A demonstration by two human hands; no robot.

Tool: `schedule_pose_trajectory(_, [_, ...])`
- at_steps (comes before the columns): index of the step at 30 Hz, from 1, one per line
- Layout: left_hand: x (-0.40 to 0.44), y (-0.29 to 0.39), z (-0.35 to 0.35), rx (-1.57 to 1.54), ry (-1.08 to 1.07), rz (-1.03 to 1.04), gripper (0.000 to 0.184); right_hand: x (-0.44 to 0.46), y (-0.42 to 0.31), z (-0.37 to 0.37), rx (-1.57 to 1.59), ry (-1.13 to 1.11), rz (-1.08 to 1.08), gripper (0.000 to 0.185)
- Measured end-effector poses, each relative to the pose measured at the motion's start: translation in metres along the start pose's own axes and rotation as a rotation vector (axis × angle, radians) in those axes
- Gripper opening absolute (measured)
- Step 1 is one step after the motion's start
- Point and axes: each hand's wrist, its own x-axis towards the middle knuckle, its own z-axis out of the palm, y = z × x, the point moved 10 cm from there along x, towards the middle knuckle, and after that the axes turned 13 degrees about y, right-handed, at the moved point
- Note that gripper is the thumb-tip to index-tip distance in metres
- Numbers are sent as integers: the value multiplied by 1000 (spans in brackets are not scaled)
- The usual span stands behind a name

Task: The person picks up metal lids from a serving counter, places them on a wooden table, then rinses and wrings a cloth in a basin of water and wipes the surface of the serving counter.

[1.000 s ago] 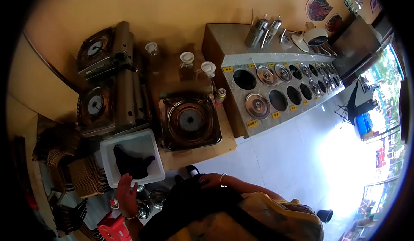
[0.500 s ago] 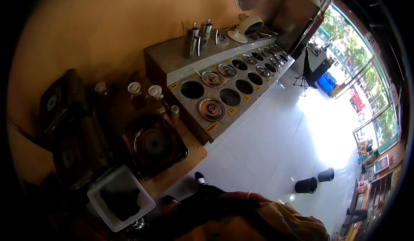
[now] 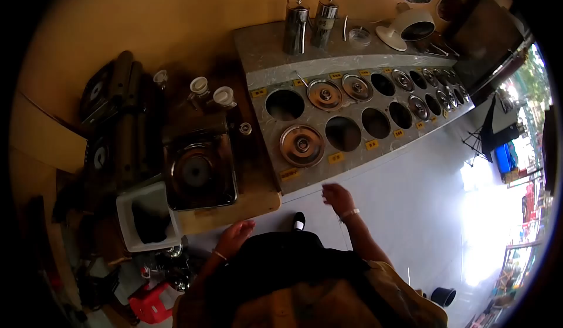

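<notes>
Two bare hands show at the near side: the left hand (image 3: 236, 237) is half open, fingers slightly bent, just beside the near edge of a wooden table (image 3: 255, 206); the right hand (image 3: 338, 198) has its fingers loosely curled, near the closest corner of a grey counter (image 3: 316, 172) that runs off to the far right. On the table sit one portable stove (image 3: 201, 171), three jugs with white lids (image 3: 199, 85) behind it and one small can (image 3: 245, 129). At left are two more burners (image 3: 98, 156) among stacked stove bodies, and one white tub (image 3: 125, 225) holding a dark cloth (image 3: 150, 219). The counter has two rows of round wells; nearest come one covered and three open in the near row, one open and two covered in the far row, with the far end too small to count. Its raised shelf bears two metal canisters (image 3: 297, 30), one clear dish (image 3: 359, 36) and one white lamp-like appliance (image 3: 417, 25). The wall (image 3: 176, 11) is orange-tan, the floor (image 3: 381, 210) pale, glossy tile, with one red stool (image 3: 150, 303) near left and one black bucket (image 3: 443, 296) near right. Yellow labels (image 3: 336, 158) mark the wells, their dark characters too small to read.
</notes>
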Motion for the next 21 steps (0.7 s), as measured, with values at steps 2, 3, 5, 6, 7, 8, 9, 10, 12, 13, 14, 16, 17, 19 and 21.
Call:
schedule_pose_trajectory(2, [25,16,26,-17,-12,-7,26,46,-25,7,-137,16,-157,24])
schedule_pose_trajectory(3, [38,25,39,-32,-41,-1,27,69,-32,11,-244,42,-287,24])
schedule_pose_trajectory(5, [69,32,53,-175,23,-158,30,103,-43,18,-322,42,-350,23])
schedule_pose_trajectory(6, [89,34,55,-196,75,-184,32,117,-50,23,-395,64,-413,23])
schedule_pose_trajectory(7, [107,29,54,-213,119,-216,34,129,-46,29,-396,60,-409,23])
schedule_pose_trajectory(8, [125,24,61,-218,111,-220,34,141,-44,25,-485,155,-447,22])
schedule_pose_trajectory(9, [144,11,61,-225,183,-314,36,154,-43,20,-574,256,-490,22])
schedule_pose_trajectory(10, [164,2,62,-242,251,-393,38,168,-36,37,-869,109,-526,26])
schedule_pose_trajectory(12, [200,-4,75,-199,298,-385,42,178,-34,25,-859,212,-401,29])
schedule_pose_trajectory(13, [210,-13,74,-105,358,-404,45,174,-45,24,-834,255,-459,29])
schedule_pose_trajectory(14, [221,-18,77,-103,379,-409,48,178,-50,26,-844,252,-468,29])
schedule_pose_trajectory(16, [232,-16,84,-51,371,-442,47,186,-49,30,-733,229,-417,27])
schedule_pose_trajectory(17, [233,-18,88,8,356,-477,45,189,-47,33,-731,226,-407,27])
schedule_pose_trajectory(19, [237,-31,85,15,398,-513,42,204,-31,33,-825,146,-233,25])
schedule_pose_trajectory(21, [230,-19,90,14,489,-534,34,205,-30,35,-870,121,-202,25])
